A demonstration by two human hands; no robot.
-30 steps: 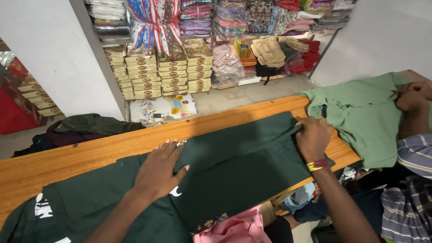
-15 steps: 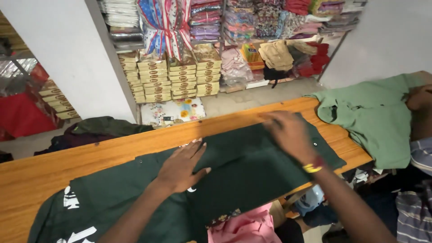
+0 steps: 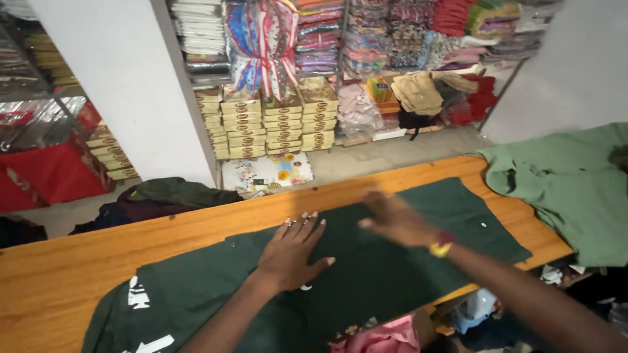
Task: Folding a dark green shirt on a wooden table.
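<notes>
We see the dark green shirt [image 3: 418, 261] flat on the wooden counter [image 3: 59, 281], long axis running 8 to 2 o'clock, white-printed end at 8. Left hand [image 3: 291, 252] open, palm pressing its middle. Right hand [image 3: 399, 219] blurred, open, flat over the cloth. Light green garment [image 3: 569, 183] lies at 3 o'clock.

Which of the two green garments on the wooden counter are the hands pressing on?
The dark green garment with white print, under both hands; the light green garment lies untouched at the counter's right end.
</notes>
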